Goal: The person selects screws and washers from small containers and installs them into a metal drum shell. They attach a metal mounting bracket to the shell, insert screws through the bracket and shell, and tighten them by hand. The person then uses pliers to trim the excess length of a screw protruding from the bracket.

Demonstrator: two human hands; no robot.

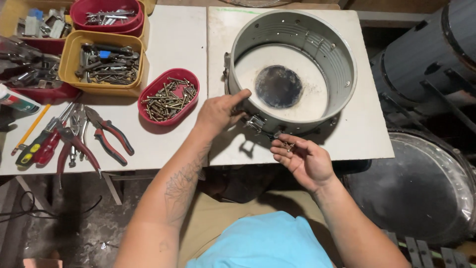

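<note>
- My left hand (218, 113) gripped the near rim of the round grey metal drum shell (292, 69), fingers curled over the edge and thumb pressed against the outer wall.
- The shell lay open side up on the white board tabletop (367, 134), directly beyond both hands; a pale drumhead with a dark round patch (278, 87) showed inside it.
- Just right of my left hand, a small chrome lug bracket (256, 123) sat on the shell's outer wall.
- My right hand (303, 159) was held palm up just below the shell's near wall, fingers loosely cupped around a few small brass-coloured screws (287, 146) resting on the fingertips.
- Whether the right fingertips touched the shell could not be determined.
- To the left of my left hand, near it, stood an oval red plastic tray of brass-coloured screws (168, 95).
- Further left lay red-handled pliers (108, 135), then a cluster of red-handled cutters and screwdrivers (59, 141), with a yellow pencil (30, 129) beyond.
- Beyond these, away from me, stood a yellow plastic bin of dark bolts and tools (103, 63) and a red bowl of silver metal fittings (106, 16).
- To the right of my right hand, well apart and below table level, lay a large dark drum with a dusty head (421, 188).
</note>
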